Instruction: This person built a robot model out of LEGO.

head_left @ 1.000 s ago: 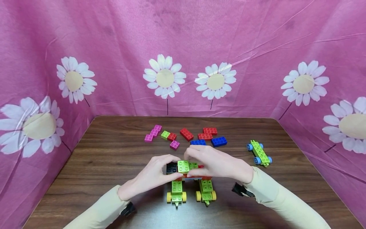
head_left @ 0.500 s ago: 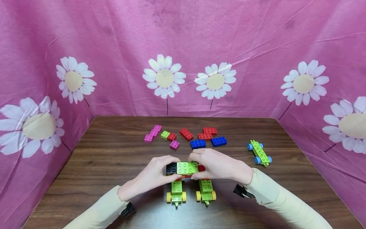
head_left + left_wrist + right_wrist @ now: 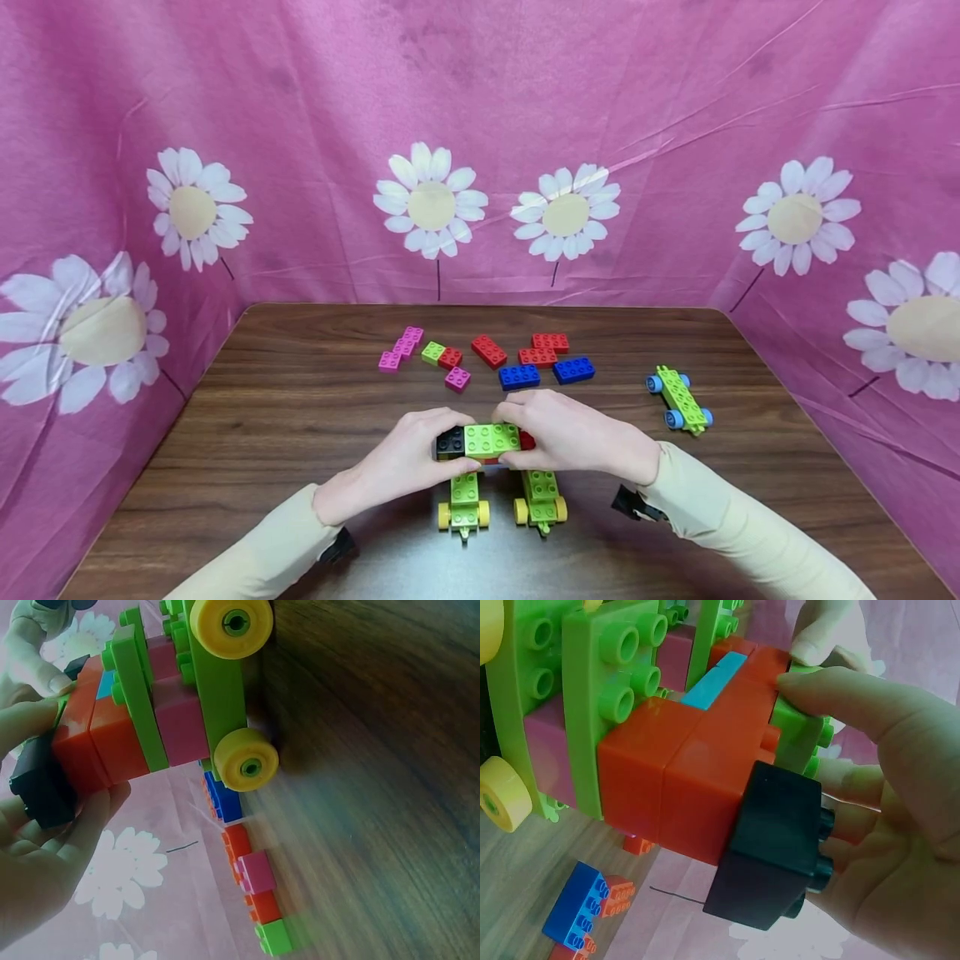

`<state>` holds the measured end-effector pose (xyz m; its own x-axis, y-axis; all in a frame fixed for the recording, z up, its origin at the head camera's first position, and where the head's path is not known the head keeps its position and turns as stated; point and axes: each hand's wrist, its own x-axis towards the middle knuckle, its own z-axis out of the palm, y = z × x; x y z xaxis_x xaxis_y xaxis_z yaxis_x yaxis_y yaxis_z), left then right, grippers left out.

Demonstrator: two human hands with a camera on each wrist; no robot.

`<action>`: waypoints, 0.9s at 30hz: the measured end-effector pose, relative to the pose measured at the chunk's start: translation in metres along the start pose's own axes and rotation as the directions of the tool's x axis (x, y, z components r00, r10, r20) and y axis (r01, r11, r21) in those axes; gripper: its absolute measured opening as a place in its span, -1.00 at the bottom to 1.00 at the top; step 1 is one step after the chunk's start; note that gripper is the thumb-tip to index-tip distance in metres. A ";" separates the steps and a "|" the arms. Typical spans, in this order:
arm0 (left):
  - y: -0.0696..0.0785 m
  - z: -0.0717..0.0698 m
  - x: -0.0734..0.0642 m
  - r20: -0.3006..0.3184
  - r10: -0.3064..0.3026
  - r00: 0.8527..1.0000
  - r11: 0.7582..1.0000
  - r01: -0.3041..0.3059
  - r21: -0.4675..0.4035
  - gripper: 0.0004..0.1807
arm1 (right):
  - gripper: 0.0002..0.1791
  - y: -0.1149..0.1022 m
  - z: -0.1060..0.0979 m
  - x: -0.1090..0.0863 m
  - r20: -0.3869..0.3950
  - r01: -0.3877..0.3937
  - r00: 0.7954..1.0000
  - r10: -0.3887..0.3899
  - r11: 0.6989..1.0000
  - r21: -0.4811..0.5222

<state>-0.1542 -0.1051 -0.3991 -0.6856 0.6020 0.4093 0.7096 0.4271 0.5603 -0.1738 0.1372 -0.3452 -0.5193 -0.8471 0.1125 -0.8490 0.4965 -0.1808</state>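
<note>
In the head view a toy brick build stands on two green wheeled bases [image 3: 463,504] with yellow wheels. Red bricks [image 3: 712,765] run across its upper part, topped by green bricks [image 3: 491,439] between a black brick [image 3: 451,442] on the left and another black brick [image 3: 769,840] on the right. My left hand [image 3: 408,450] grips the left end, thumb in front and fingers behind. My right hand [image 3: 570,433] pinches the green bricks toward the right and hides the right-hand black brick from the head view. Pink bricks [image 3: 180,720] show lower down in the left wrist view.
Behind the build lie blue bricks [image 3: 519,377], red bricks [image 3: 489,352], pink bricks [image 3: 405,347] and a small green brick [image 3: 432,352]. A green wheeled base [image 3: 683,400] with blue wheels stands at the right on the wooden table [image 3: 300,375]. A pink cloth [image 3: 315,208] encloses the back and sides.
The left green piece sat higher than its neighbour a second ago; now they form one level row. My right hand has shifted slightly down, and the left hand has barely moved.
</note>
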 end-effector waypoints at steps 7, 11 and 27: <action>0.000 0.002 0.003 -0.001 -0.004 1.000 1.000 0.004 0.018 -0.62 | -0.63 -0.002 0.001 -0.001 -0.027 0.060 0.998 -0.063 0.995 -0.081; -0.001 0.003 0.004 -0.010 0.007 1.000 0.999 -0.007 0.037 -0.64 | -0.66 -0.004 0.001 -0.001 -0.034 0.074 0.996 -0.078 0.992 -0.103; 0.001 0.002 0.005 0.005 -0.009 1.000 1.000 0.009 0.016 -0.65 | -0.77 -0.005 0.000 0.000 -0.016 0.094 0.995 -0.096 0.989 -0.117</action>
<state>-0.1564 -0.1005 -0.3984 -0.6909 0.6019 0.4004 0.7062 0.4431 0.5522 -0.1695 0.1348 -0.3443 -0.4365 -0.8879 0.1452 -0.8996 0.4334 -0.0539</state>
